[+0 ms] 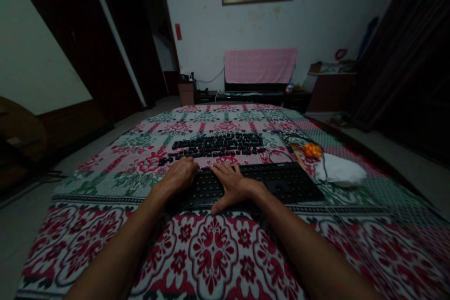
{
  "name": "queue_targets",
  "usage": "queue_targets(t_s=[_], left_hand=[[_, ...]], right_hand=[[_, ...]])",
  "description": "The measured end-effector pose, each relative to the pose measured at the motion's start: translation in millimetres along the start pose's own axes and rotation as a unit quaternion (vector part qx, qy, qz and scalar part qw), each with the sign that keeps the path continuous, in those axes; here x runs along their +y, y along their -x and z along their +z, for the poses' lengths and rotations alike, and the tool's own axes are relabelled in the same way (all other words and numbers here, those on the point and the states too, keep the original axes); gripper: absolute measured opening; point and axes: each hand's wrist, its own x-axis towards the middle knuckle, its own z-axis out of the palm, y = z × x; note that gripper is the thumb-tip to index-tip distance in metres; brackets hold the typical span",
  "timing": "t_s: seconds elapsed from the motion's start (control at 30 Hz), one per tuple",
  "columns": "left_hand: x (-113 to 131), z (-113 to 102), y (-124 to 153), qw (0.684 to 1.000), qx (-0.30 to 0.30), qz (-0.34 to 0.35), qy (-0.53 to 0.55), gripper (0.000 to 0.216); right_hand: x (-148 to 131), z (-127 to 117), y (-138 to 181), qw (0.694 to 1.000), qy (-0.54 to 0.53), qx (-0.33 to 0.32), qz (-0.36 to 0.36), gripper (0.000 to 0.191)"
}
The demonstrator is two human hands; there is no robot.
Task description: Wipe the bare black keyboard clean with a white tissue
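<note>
A black keyboard [281, 183], its keycaps off over most of the board so that bare key posts show, lies on the patterned cloth in front of me. My right hand [232, 185] rests across the middle of it, fingers spread and thumb near the front edge. At the keyboard's upper left corner is my left hand [181, 173], its fingers curled together. A small pale bit shows by its fingertips, too unclear to name. Loose black keycaps [225, 143] lie in rows just beyond the keyboard.
Right of the keyboard are a white cloth or bag [341, 169], an orange bundle [312, 151] and a dark cable [298, 137]. The cloth-covered surface [211, 253] reaches far ahead. Beyond it stands a low cabinet with a pink towel [260, 65] over a dark panel.
</note>
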Motion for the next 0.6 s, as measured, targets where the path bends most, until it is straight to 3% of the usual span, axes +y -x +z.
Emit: queue_targets(t_s=[0.13,0.3,0.6], left_hand=[[-7,9,-3,0.997,0.035,-0.033,0.057,0.03],[-17,17,-8,0.996,0.029,-0.022,0.086,0.028],[-8,20,-15,0.993,0.027,-0.074,0.083,0.028]], right_hand=[[1,1,0,1.0,0.001,0.001,-0.001,0.126],[3,4,-2,1.0,0.002,0.009,-0.005,0.125],[-1,1,0,1.0,-0.015,0.009,-0.009,0.124]])
